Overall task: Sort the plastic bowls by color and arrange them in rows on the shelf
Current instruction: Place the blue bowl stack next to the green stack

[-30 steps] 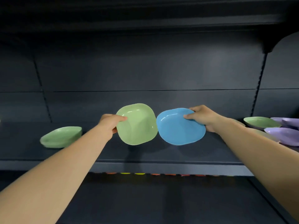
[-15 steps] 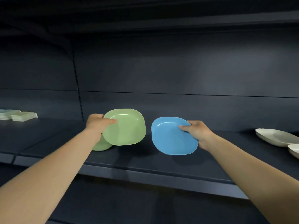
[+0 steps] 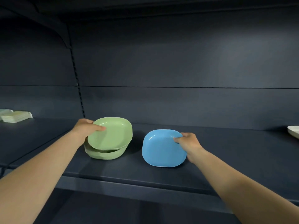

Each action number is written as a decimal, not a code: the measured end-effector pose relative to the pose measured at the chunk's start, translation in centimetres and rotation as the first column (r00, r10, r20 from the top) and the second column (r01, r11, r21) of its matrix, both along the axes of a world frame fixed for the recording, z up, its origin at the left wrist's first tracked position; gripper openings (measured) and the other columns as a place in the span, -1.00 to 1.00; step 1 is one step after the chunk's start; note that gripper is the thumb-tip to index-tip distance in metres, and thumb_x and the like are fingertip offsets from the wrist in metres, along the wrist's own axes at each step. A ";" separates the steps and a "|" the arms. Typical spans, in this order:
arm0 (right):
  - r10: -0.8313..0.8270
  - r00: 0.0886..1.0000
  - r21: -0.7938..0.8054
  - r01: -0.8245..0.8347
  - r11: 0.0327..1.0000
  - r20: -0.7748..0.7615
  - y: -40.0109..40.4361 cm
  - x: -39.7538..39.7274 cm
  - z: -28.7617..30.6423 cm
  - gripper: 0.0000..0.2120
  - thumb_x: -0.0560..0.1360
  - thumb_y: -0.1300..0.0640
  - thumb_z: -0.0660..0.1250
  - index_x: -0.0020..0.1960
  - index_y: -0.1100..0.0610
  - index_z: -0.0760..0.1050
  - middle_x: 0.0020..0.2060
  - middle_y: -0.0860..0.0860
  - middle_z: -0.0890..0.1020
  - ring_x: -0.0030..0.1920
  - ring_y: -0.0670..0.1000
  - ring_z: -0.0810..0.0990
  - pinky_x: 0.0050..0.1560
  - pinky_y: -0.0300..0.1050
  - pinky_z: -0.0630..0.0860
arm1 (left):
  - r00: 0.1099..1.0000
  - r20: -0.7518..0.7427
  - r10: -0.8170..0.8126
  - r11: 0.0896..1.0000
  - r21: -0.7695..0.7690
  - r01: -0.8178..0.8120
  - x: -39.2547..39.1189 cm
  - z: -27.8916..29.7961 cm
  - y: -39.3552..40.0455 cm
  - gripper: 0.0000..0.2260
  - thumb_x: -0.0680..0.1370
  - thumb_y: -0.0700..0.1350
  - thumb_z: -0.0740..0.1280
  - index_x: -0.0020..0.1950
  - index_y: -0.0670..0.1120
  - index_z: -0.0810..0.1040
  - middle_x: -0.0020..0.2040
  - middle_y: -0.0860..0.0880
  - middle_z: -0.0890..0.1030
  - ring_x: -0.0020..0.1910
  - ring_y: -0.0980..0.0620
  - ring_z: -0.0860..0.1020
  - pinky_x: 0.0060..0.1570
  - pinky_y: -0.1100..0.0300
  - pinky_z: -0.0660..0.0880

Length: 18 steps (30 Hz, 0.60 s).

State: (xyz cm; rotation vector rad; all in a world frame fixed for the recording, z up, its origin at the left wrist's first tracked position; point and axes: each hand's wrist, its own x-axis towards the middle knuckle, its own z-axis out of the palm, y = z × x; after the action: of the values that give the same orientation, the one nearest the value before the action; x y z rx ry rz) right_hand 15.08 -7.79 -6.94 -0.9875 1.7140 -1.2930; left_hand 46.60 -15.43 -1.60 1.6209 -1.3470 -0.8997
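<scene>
Dark shelf (image 3: 161, 172) with its front edge running across the lower view; bare shelf lies between the two bowl positions and to the right of the blue bowl (image 3: 163, 148). Left hand (image 3: 87, 128) pinches the rim of a green bowl (image 3: 111, 133), thumb on its inner face, holding it tilted on a second green bowl (image 3: 103, 153) that rests on the shelf. Right hand (image 3: 187, 143) grips the blue bowl's right rim, tilted toward the viewer, just above or touching the shelf. Pale stacked dishes (image 3: 14, 115) sit far left; a white dish (image 3: 293, 130) far right.
</scene>
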 end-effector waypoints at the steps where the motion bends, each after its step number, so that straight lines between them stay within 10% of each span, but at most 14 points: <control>1: -0.015 1.000 0.003 0.015 1.000 -0.004 -0.2 0.4 -0.2 -0.82 0.47 0.30 0.26 0.04 0.34 0.53 -0.03 0.30 0.63 -0.18 0.07 0.50 -0.16 -0.07 0.41 | 1.000 0.018 -0.013 1.000 0.007 0.013 0.3 -0.2 -0.5 -0.82 0.33 -0.23 0.55 -0.15 -0.16 0.59 -0.06 -0.14 0.63 0.00 -0.15 0.59 0.11 0.04 0.50; 8: -0.080 0.983 -0.011 0.080 0.997 -0.167 -0.4 2.7 -0.5 -0.85 0.45 0.33 0.25 -0.15 0.14 0.56 -0.27 0.04 0.57 -0.24 0.05 0.50 -0.29 -0.17 0.39 | 0.963 0.177 -0.204 0.979 0.065 0.195 1.3 -0.1 -3.0 -0.88 0.38 -0.24 0.51 -0.15 -0.16 0.62 -0.20 -0.06 0.64 -0.22 0.01 0.58 -0.30 0.22 0.44; 18: -0.108 0.949 -0.028 0.105 0.994 -0.298 0.6 4.6 -0.8 -0.83 0.40 0.33 0.36 -0.12 0.10 0.62 -0.22 0.00 0.67 -0.15 0.05 0.63 -0.16 -0.13 0.52 | 0.962 0.031 -0.271 0.960 0.074 0.269 2.6 -4.3 -4.3 -0.71 0.31 -0.25 0.55 -0.05 -0.15 0.55 -0.01 -0.17 0.62 -0.09 -0.11 0.59 -0.17 0.11 0.48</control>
State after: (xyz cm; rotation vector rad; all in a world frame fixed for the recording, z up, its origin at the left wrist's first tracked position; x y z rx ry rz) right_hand 19.73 -7.15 -7.74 -1.1585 2.0147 -1.2721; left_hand 49.16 -19.77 -5.86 1.5365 -1.6092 -1.0888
